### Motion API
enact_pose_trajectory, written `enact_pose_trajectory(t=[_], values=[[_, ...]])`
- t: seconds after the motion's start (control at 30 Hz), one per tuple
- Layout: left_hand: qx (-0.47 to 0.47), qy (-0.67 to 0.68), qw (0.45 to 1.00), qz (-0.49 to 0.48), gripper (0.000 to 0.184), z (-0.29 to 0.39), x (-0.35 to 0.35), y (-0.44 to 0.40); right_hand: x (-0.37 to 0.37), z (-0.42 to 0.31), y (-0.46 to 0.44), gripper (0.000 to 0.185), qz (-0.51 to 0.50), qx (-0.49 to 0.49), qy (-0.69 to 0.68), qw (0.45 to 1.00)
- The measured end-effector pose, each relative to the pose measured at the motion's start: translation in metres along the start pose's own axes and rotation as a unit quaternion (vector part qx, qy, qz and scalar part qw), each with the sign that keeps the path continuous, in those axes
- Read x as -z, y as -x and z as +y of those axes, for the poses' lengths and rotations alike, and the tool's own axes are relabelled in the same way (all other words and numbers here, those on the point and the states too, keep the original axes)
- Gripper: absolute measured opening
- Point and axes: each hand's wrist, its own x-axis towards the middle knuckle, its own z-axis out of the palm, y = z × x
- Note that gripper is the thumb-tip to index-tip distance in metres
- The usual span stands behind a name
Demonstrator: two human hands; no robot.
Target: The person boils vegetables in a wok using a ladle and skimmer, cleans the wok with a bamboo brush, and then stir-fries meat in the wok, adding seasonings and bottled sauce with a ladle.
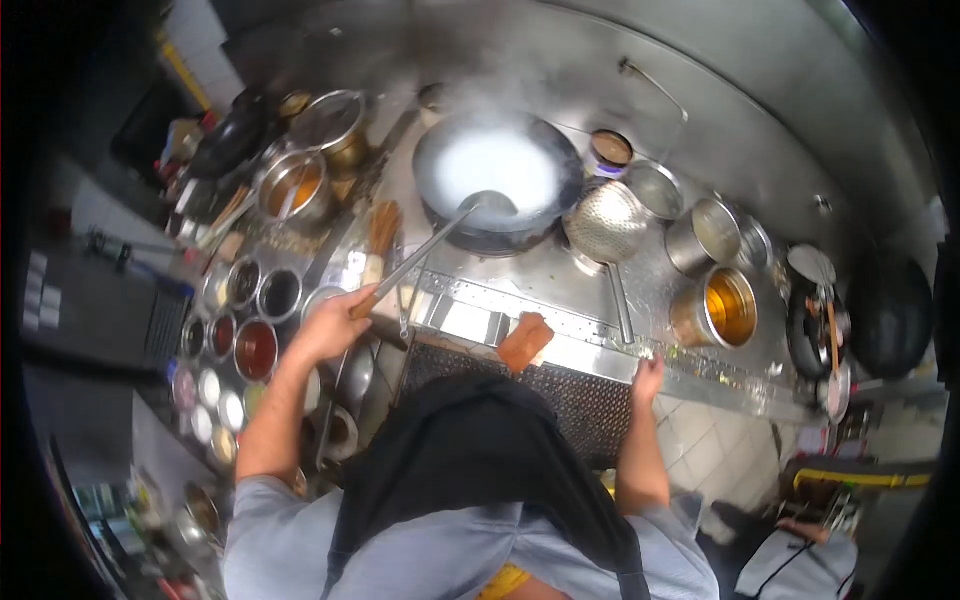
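Left hand [335,325] is closed around the wooden handle of a long ladle [422,256], which I see slanting forward and to the right of the grip. Its bowl end reaches inside a dark wok [430,172] ahead of that hand, where pale liquid [497,160] is steaming (the haze softens the far rim on my screen). Just beyond the same hand, a bristled brush [383,228] lies beside the wok. To its left I have tubs of sauce, among them a red one [257,350] and a dark one [279,294].

Away to the right, the right hand [648,376] hangs at the near edge of the steel worktop [655,285]; I cannot tell from this view whether its fingers are closed on anything. Ahead of it lies a perforated strainer [607,225], its handle pointing back and ending near the fingers. Forward and right of that hand stands a metal pot [688,317] with amber liquid inside. Between the two hands, an orange-brown cloth [525,342] lies on the worktop's edge.
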Motion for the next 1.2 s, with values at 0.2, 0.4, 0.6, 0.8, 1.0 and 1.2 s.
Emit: enact_pose_trajectory(t=[0.2,0.4,0.6,0.8,1.0,1.2], values=[[-0.086,-0.099,0.991,0.033,0.058,-0.011,0.018,-0.103,-0.059,-0.095,-0.03,0.063,-0.175,-0.095,0.137,0.97],[-0.086,0.05,0.987,0.128,0.056,-0.027,-0.06,-0.154,-0.079,-0.176,0.055,0.05,-0.167,-0.146,0.104,0.97],[-0.136,0.24,0.949,0.153,0.06,-0.054,-0.083,-0.191,-0.052,-0.165,0.12,0.041,-0.076,-0.304,-0.216,0.925],[-0.01,0.262,0.962,0.077,0.066,-0.034,-0.054,-0.177,-0.007,-0.072,0.194,0.033,-0.177,-0.314,-0.128,0.924],[0.031,0.42,0.907,-0.023,0.071,-0.059,-0.081,-0.12,-0.001,0.071,0.303,0.03,-0.426,-0.17,0.096,0.883],[-0.004,0.386,0.922,0.005,0.07,-0.101,-0.167,-0.095,0.003,0.066,0.301,0.027,-0.487,-0.136,0.129,0.853]])
